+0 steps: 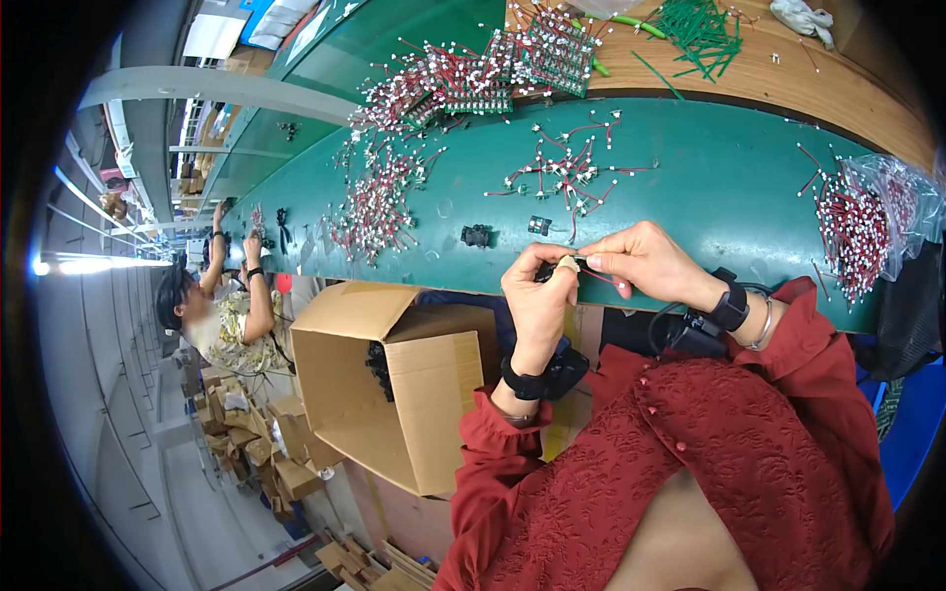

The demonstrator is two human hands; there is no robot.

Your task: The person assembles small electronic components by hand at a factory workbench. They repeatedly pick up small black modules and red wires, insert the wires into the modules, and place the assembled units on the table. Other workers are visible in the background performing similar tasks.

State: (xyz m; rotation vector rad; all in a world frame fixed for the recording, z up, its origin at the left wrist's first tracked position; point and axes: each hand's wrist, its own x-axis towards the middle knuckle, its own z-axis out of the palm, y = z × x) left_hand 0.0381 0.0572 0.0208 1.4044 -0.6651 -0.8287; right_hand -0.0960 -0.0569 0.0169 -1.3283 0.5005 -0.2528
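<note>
My left hand (pixel 538 288) and my right hand (pixel 645 262) meet at the near edge of the green bench. Fingers of both are closed on a small black part (pixel 582 264), mostly hidden by the fingertips. A covering wraps one left fingertip. From the pinch a short red wire (pixel 603 278) runs out below my right fingers. Just beyond my left hand lie a black moulded part (pixel 477 235) and a smaller black piece (pixel 539 226). Farther off, loose red wires with white connectors (pixel 572 172) are spread on the green surface.
Left of centre is a heap of wired connectors (pixel 374 212), with green circuit boards (pixel 557 59) behind. A clear bag (pixel 902 207) touches another wire pile at the right. Below the bench edge stands an open cardboard box (pixel 434 394). Farther left, another person (pixel 232 320) works at the bench.
</note>
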